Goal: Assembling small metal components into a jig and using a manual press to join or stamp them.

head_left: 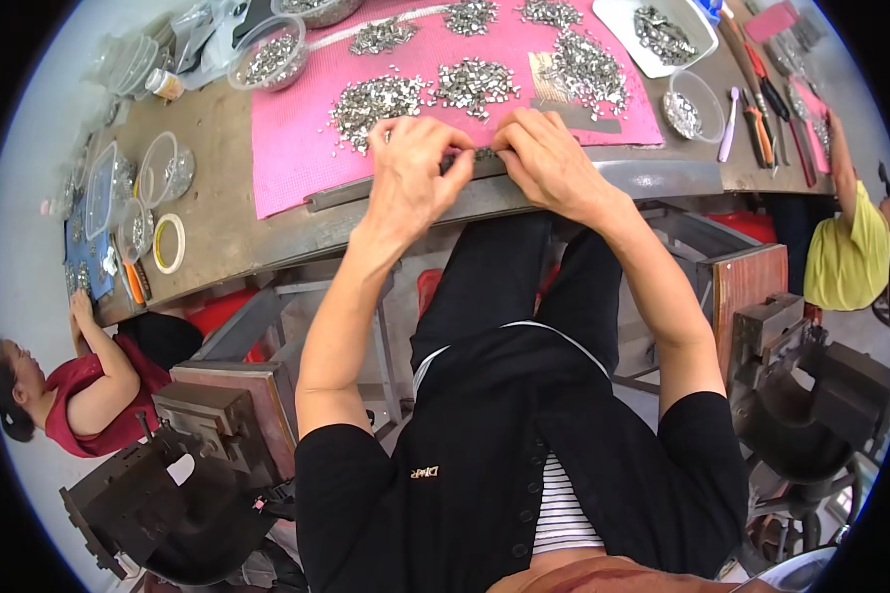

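Observation:
My left hand [412, 176] is bent in a pinch at the near edge of a pink mat [285, 138], with something small and dark between thumb and fingers. Close beside it my right hand [552, 163] also pinches, its fingertips pointing down. A short row of tiny dark metal pieces [485, 154] shows between the hands, above a grey metal bar [341, 195] along the mat's edge. What each set of fingertips holds is mostly hidden. Just beyond the hands lie heaps of small silvery metal pieces [378, 104], with another heap [475, 85] farther right.
A flat grey strip [593, 125] lies beyond my right hand. Tubs of metal pieces [269, 61] and a white tray [702, 40] stand behind. Pliers [758, 133] and a toothbrush [730, 127] lie right; a tape roll [169, 244] left. One person [89, 395] sits at each side.

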`<state>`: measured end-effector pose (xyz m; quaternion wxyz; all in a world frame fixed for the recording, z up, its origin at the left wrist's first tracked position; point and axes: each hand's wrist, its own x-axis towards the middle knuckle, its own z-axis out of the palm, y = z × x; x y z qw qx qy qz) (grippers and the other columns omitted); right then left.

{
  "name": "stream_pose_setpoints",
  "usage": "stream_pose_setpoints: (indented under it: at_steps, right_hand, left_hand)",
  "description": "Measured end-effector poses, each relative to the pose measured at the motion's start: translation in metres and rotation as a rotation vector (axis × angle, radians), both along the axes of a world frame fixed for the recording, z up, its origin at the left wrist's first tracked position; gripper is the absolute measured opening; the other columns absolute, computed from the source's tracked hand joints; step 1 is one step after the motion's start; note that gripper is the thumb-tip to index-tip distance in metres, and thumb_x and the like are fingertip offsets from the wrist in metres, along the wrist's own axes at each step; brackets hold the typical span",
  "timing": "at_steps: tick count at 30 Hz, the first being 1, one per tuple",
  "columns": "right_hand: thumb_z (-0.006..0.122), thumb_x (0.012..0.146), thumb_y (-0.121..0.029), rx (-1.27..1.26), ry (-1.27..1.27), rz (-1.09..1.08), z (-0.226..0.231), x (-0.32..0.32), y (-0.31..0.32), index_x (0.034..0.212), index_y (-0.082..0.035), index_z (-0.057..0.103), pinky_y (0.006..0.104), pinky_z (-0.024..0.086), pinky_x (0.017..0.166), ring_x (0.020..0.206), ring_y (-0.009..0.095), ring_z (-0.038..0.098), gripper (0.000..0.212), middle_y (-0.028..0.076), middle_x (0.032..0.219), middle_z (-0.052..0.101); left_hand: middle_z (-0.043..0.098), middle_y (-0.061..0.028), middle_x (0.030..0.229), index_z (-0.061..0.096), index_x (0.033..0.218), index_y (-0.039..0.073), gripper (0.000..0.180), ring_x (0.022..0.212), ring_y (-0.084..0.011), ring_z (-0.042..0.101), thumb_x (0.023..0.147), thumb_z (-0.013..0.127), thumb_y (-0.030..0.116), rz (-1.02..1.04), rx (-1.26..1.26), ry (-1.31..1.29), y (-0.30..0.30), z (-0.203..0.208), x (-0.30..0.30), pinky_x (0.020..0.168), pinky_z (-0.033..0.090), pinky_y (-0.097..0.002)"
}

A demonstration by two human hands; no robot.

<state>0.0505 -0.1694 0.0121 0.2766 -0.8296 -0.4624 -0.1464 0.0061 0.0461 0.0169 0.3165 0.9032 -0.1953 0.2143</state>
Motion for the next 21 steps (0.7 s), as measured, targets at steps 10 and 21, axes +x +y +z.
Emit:
stream_pose_setpoints:
  at_steps: [10, 21]
  right_hand:
    - [0.064, 0.081, -0.009, -0.103, -0.241, -0.072, -0.005, -0.012, 0.005, 0.095, -0.003, 0.059, 0.0385, 0.044, 0.081, 0.089, 0.027, 0.056, 0.016, 0.010, 0.093, 0.054]
    - [0.067, 0.085, -0.007, 0.064, -0.123, -0.065, -0.010, 0.046, 0.055, 0.097, -0.007, 0.067, 0.0401, 0.045, 0.082, 0.092, 0.027, 0.059, 0.011, 0.008, 0.092, 0.059]
  left_hand:
    - [0.065, -0.0027, 0.089, 0.071, 0.091, 0.011, 0.011, 0.092, -0.0232, 0.061, 0.080, 0.074, 0.012, 0.030, 0.026, -0.104, -0.014, -0.015, -0.008, 0.101, 0.036, -0.0466]
    - [0.063, -0.0006, 0.086, 0.075, 0.092, 0.017, 0.009, 0.092, -0.0226, 0.058, 0.083, 0.075, 0.018, 0.302, 0.151, -0.027, 0.024, -0.009, 0.015, 0.098, 0.032, -0.0475]
